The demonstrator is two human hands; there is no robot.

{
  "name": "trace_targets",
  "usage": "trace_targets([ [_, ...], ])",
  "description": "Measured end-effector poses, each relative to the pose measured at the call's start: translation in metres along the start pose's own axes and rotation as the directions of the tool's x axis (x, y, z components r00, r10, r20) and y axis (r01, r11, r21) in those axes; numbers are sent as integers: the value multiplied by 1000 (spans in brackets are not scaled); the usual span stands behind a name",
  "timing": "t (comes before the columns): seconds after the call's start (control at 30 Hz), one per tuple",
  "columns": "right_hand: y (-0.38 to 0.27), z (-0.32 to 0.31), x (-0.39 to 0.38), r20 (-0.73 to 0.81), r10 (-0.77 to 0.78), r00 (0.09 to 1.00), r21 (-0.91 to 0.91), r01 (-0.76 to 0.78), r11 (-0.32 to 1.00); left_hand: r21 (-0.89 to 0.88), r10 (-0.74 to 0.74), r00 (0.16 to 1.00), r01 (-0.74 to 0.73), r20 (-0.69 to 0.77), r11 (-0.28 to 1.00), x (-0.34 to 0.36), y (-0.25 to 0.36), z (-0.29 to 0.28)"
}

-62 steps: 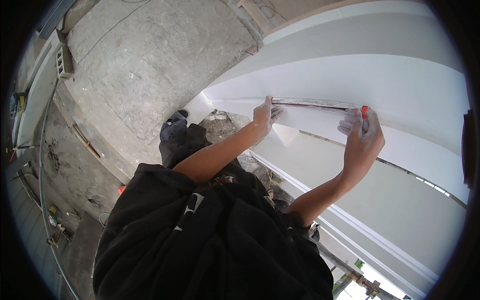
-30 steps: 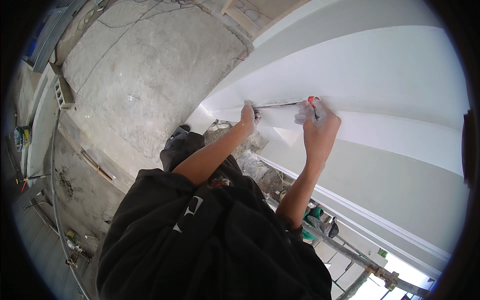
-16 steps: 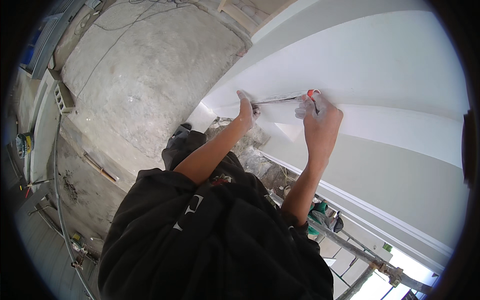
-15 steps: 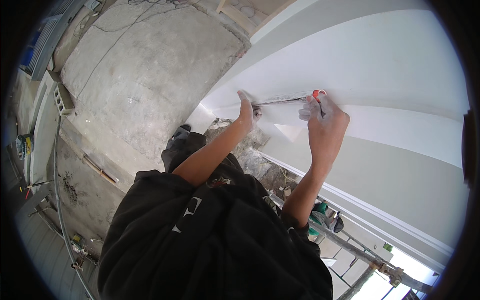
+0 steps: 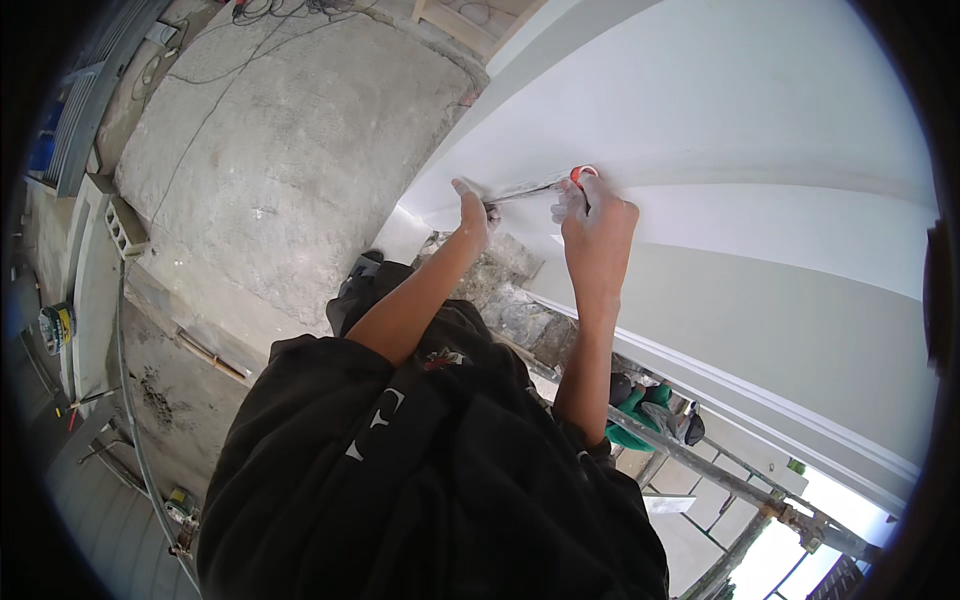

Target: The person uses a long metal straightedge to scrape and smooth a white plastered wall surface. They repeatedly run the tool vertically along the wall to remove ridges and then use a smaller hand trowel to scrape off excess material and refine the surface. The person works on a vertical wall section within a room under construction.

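Note:
Against a curved white surface [image 5: 720, 110], my right hand [image 5: 600, 225] is closed round a red-and-white rounded piece [image 5: 577, 174], its fingertips dusted white. A thin grey strip [image 5: 528, 190] with a dark lower edge spans the gap between my hands, along the surface. Whether the strip and the red piece are one tool I cannot tell. At the strip's left end is my left hand [image 5: 474, 215], thumb up along the surface and the other fingers curled round the end, partly hidden.
Rough concrete floor [image 5: 270, 160] lies below on the left, crossed by thin cables. A hollow block [image 5: 126, 226] stands at its edge. Lower right, a metal scaffold pipe [image 5: 690, 460] passes beside a green bundle [image 5: 640, 415]. Rubble [image 5: 505, 285] shows beneath my arms.
Both hands have shifted left in the picture, the right one farther, so they are closer together. Less of the grey strip shows between them. The view has shifted slightly too.

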State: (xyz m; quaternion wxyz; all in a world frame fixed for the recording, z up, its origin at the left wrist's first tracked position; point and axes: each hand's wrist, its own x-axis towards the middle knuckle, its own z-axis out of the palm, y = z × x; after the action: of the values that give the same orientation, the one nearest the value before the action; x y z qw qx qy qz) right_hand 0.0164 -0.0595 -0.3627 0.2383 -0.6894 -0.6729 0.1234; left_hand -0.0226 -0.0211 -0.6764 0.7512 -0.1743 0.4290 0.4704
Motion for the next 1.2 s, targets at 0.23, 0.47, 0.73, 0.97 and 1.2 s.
trace_targets([
  [0.23,54,66,-10,40,31,999,29,-33,999,13,-67,994,68,-81,998,30,4,-14],
  [0.47,19,32,-8,52,37,998,-24,-35,999,38,9,997,-6,-78,999,17,-4,-8],
  [0.73,51,71,-7,1,-85,996,-78,85,993,108,-32,986,50,-165,993,47,-3,-23],
  [0.97,-15,-32,5,-87,-7,996,-1,7,1000,141,144,989,-144,11,979,-55,-11,27],
  [1.2,-68,-121,17,-248,-10,969,-145,-27,989,-88,163,966,-148,199,985,-179,6,95],
])
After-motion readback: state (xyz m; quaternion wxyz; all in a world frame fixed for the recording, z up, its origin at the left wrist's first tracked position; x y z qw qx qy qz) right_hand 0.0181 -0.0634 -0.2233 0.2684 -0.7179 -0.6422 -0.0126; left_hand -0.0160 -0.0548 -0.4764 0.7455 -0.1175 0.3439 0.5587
